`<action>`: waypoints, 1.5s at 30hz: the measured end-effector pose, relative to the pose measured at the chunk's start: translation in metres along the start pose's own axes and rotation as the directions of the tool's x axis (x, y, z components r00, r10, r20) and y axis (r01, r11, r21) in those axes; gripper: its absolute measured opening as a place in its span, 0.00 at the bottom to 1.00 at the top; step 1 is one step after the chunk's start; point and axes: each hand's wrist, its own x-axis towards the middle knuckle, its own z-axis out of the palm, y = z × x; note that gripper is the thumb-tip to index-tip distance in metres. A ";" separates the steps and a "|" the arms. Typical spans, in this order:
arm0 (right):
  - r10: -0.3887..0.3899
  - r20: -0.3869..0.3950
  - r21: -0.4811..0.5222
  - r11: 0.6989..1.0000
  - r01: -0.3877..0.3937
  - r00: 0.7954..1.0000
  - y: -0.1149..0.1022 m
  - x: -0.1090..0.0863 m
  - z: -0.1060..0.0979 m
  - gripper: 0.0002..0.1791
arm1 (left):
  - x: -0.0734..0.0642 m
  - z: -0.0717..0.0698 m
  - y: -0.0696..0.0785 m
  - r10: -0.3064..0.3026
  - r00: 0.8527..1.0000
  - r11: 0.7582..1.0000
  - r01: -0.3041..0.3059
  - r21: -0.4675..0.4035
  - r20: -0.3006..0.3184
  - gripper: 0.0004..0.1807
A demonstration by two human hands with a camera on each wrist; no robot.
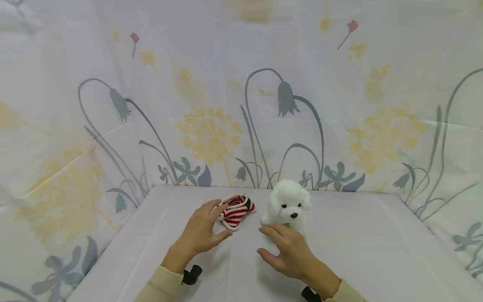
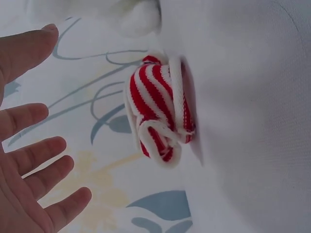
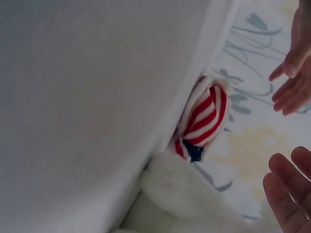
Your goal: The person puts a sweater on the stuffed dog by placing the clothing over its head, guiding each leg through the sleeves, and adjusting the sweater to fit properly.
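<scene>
A small red-and-white striped knitted doll garment (image 1: 235, 217) with white trim lies on the table, its opening facing up. The left wrist view shows a white-edged sleeve-like loop (image 2: 158, 145) on it; a dark blue patch (image 3: 193, 150) appears in the right wrist view. My left hand (image 1: 201, 230) hovers beside the garment, fingers spread and holding nothing. Just right of the garment sits a white plush dog (image 1: 287, 197), facing me. In front of it is my right hand (image 1: 288, 251), fingers extended and holding nothing, overlapping its lower body in the head view.
A pale cloth covers the table (image 1: 354, 243). Behind and at both sides hangs a white curtain (image 1: 219, 54) printed with grey and yellow flowers. Black wrist-camera mounts (image 1: 193, 274) show beneath the wrists, near the beige sleeves (image 1: 160, 285).
</scene>
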 end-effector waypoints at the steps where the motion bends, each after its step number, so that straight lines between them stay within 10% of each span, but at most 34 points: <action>1: 0.017 0.013 -0.002 1.000 -0.017 1.000 0.000 0.002 0.005 0.25 | 0.000 0.000 -0.001 -0.002 1.000 1.000 0.002 -0.008 -0.001 0.39; 10: 0.183 0.231 -0.025 0.983 -0.183 0.955 0.003 0.035 0.040 0.26 | 0.003 0.006 -0.013 -0.032 0.999 0.998 0.033 -0.062 0.022 0.35; 19: 0.397 0.379 -0.041 0.910 -0.413 0.836 0.022 0.062 0.070 0.26 | 0.021 0.023 -0.027 -0.041 0.999 0.997 0.043 -0.071 0.031 0.30; 31: 0.545 0.377 -0.065 0.822 -0.565 0.749 0.050 0.077 0.105 0.20 | 0.048 0.053 -0.042 -0.172 0.976 0.981 0.182 -0.065 0.130 0.14; 36: 0.607 0.385 -0.076 0.772 -0.631 0.696 0.055 0.074 0.109 0.13 | 0.050 0.059 -0.042 -0.177 0.975 0.983 0.182 -0.025 0.136 0.06; 45: 0.623 0.411 -0.137 0.764 -0.631 0.665 0.058 0.075 0.116 0.17 | 0.050 0.054 -0.046 -0.159 0.975 0.987 0.156 0.034 0.156 0.06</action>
